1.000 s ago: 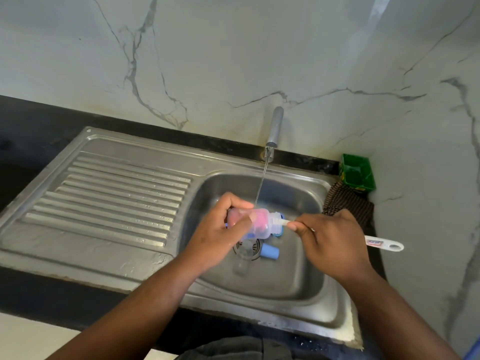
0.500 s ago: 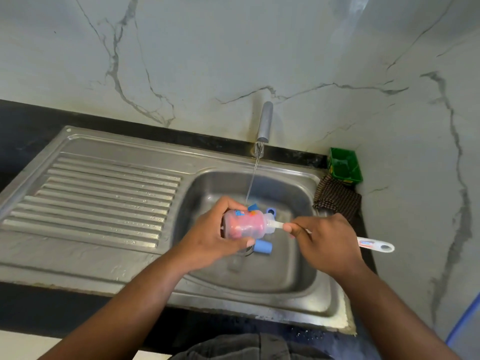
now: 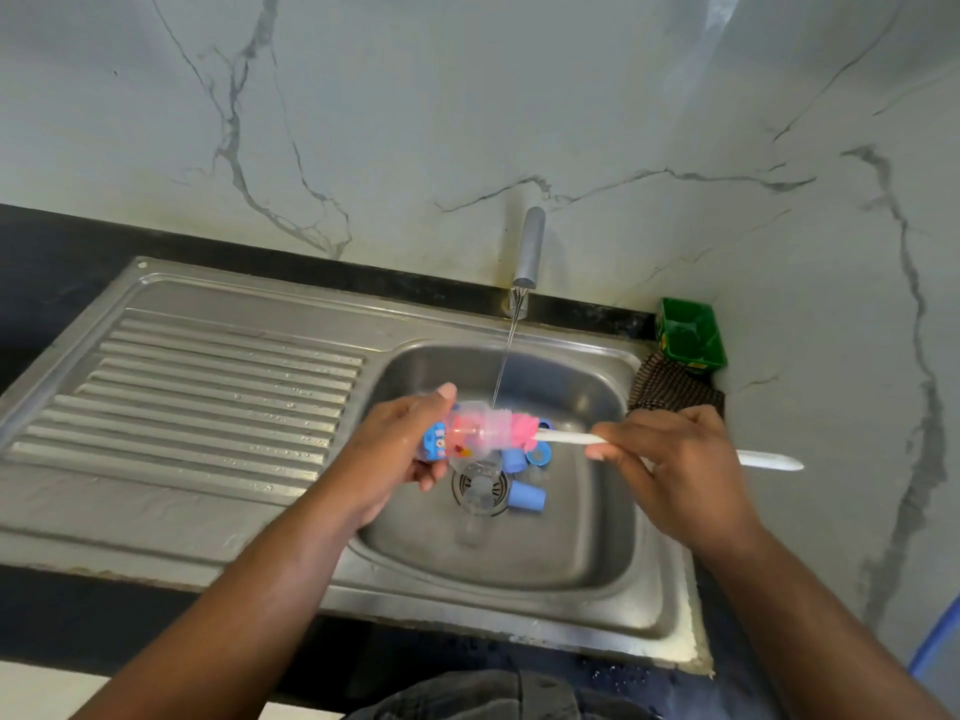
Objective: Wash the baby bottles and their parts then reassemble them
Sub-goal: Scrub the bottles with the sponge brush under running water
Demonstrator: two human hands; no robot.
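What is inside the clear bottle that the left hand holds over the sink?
The pink brush head is partly inside the bottle, partly out of its mouth; the right hand holds its white handle. The left hand covers the bottle's base end, so that part is hidden.

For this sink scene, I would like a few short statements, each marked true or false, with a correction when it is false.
1. The left hand grips the baby bottle over the sink. True.
2. The tap is turned off. False: a thin stream of water runs from it down to the bottle.
3. The right hand holds the bottle brush by its white handle. True.
4. The blue parts are in the right hand. False: they lie loose in the sink basin.
5. The green container stands in the corner, right of the tap. True.
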